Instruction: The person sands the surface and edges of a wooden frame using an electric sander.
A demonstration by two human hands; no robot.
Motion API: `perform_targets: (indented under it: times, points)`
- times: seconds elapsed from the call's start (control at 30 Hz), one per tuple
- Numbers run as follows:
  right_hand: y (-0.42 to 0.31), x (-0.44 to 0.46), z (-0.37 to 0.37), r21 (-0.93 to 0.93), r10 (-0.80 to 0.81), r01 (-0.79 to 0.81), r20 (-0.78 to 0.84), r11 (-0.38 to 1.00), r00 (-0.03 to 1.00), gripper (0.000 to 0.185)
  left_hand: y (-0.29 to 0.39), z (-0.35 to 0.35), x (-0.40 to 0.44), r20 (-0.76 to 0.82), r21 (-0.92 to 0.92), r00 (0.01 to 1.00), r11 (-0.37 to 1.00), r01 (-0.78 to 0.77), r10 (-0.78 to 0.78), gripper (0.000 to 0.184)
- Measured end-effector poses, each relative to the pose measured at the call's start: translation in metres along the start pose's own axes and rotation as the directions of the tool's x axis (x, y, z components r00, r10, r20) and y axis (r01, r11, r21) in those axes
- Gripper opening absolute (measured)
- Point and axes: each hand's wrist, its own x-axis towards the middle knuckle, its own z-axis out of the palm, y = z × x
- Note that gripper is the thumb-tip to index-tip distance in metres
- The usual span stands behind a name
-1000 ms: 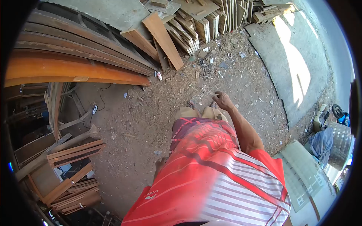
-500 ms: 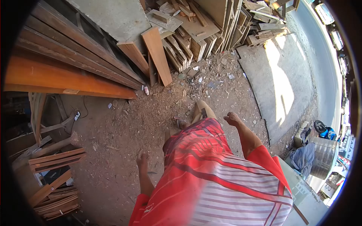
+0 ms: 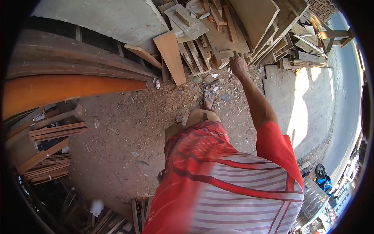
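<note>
My right hand (image 3: 238, 65) is stretched forward over the wood pile, its fingers reaching out and apart from any grip. Its fingertips are at the right end of a small wood block (image 3: 224, 54); whether they touch it I cannot tell. That block lies at the near edge of a flat board (image 3: 230, 37), which also carries longer wood strips (image 3: 230, 24). Beside my shirt's left edge a sliver of skin shows, probably my left hand (image 3: 160, 176), with its fingers hidden.
A reddish plank (image 3: 171, 58) leans left of the pile. Large panels (image 3: 255, 17) stand at its right. A long orange board (image 3: 74, 93) and stacked wood pieces (image 3: 50, 167) are on the left. Debris covers the dirt ground (image 3: 113, 144); a concrete slab (image 3: 284, 93) borders the road.
My right hand has moved forward from beside my body to the small wood block. My left arm has drawn back, mostly out of sight. The view has shifted closer to the wood pile.
</note>
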Motion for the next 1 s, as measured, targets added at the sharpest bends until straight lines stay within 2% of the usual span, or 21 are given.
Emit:
perform_targets:
  times: [0.03, 0.07, 0.13, 0.23, 0.33, 0.37, 0.4, 0.43, 0.5, 0.53, 0.6, 0.67, 0.7, 0.8, 0.83, 0.93, 1.0]
  points:
    - [0.000, 0.017, -0.003, -0.008, -0.001, 0.001, -0.008, 1.000, 1.000, 0.047, -0.007, 0.009, -0.022, -0.013, 0.072, 1.000, 0.997, -0.011, 0.012, 0.039]
    - [0.020, 0.035, 0.007, 0.012, -0.128, 0.129, -0.030, 0.992, 0.991, 0.046, -0.011, 0.017, -0.042, -0.020, 0.118, 1.000, 0.993, -0.019, 0.021, 0.038]
    - [0.042, 0.061, 0.024, -0.016, -0.222, 0.222, -0.005, 0.975, 0.975, 0.047, -0.008, 0.030, -0.075, -0.036, 0.155, 0.998, 0.987, -0.042, 0.048, 0.038]
    - [0.044, 0.070, 0.030, -0.097, -0.222, 0.225, 0.040, 0.970, 0.974, 0.035, 0.007, 0.045, -0.102, -0.055, 0.141, 0.995, 0.987, -0.079, 0.087, 0.038]
    - [0.043, 0.070, 0.027, -0.007, -0.179, 0.181, 0.130, 0.983, 0.975, 0.025, 0.048, 0.076, -0.126, -0.058, 0.113, 0.988, 0.985, -0.133, 0.141, 0.038]
    - [0.043, 0.069, 0.029, 0.040, -0.209, 0.205, 0.145, 0.978, 0.967, 0.023, 0.066, 0.091, -0.133, -0.049, 0.114, 0.986, 0.981, -0.156, 0.162, 0.038]
    - [0.030, 0.074, 0.027, 0.386, -0.064, -0.052, 0.282, 0.921, 0.957, 0.025, 0.086, 0.107, -0.132, -0.033, 0.115, 0.976, 0.970, -0.213, 0.218, 0.038]
    - [0.021, 0.056, 0.026, 0.620, 0.006, -0.344, 0.480, 0.705, 0.877, 0.029, 0.102, 0.117, -0.136, -0.015, 0.125, 0.963, 0.956, -0.266, 0.270, 0.037]
    - [-0.031, 0.026, -0.009, 0.735, -0.016, -0.513, 0.579, 0.443, 0.815, 0.037, 0.141, 0.143, -0.138, 0.045, 0.160, 0.912, 0.898, -0.409, 0.407, 0.039]
    - [-0.052, 0.011, -0.022, 0.795, -0.118, -0.534, 0.583, 0.286, 0.804, 0.028, 0.160, 0.156, -0.143, 0.087, 0.186, 0.885, 0.865, -0.466, 0.458, 0.040]
    - [-0.101, -0.020, -0.055, 0.816, -0.190, -0.550, 0.576, 0.177, 0.795, 0.024, 0.210, 0.190, -0.169, 0.220, 0.308, 0.791, 0.728, -0.612, 0.571, 0.045]
    - [-0.129, -0.049, -0.062, 0.824, -0.279, -0.558, 0.561, 0.097, 0.779, 0.024, 0.247, 0.219, -0.176, 0.343, 0.413, 0.645, 0.507, -0.757, 0.683, 0.045]
    - [-0.145, -0.060, -0.064, 0.824, -0.339, -0.563, 0.548, 0.063, 0.765, 0.024, 0.262, 0.235, -0.187, 0.379, 0.368, 0.559, 0.434, -0.822, 0.737, 0.045]
    - [-0.199, -0.103, -0.074, 0.830, -0.440, -0.550, 0.530, 0.094, 0.725, 0.022, 0.296, 0.262, -0.224, 0.487, 0.283, 0.319, 0.198, -0.938, 0.813, 0.044]
    - [-0.217, -0.119, -0.072, 0.816, -0.447, -0.571, 0.544, 0.087, 0.710, 0.020, 0.303, 0.265, -0.239, 0.479, 0.218, 0.279, 0.196, -0.956, 0.832, 0.045]
    - [-0.273, -0.176, -0.081, 0.807, -0.511, -0.543, 0.576, 0.233, 0.637, 0.021, 0.306, 0.258, -0.262, 0.372, 0.033, 0.146, 0.144, -0.989, 0.917, 0.045]
    - [-0.308, -0.215, -0.086, 0.824, -0.561, -0.452, 0.565, 0.343, 0.605, 0.022, 0.300, 0.240, -0.264, 0.272, -0.143, 0.177, 0.222, -0.965, 0.946, 0.043]
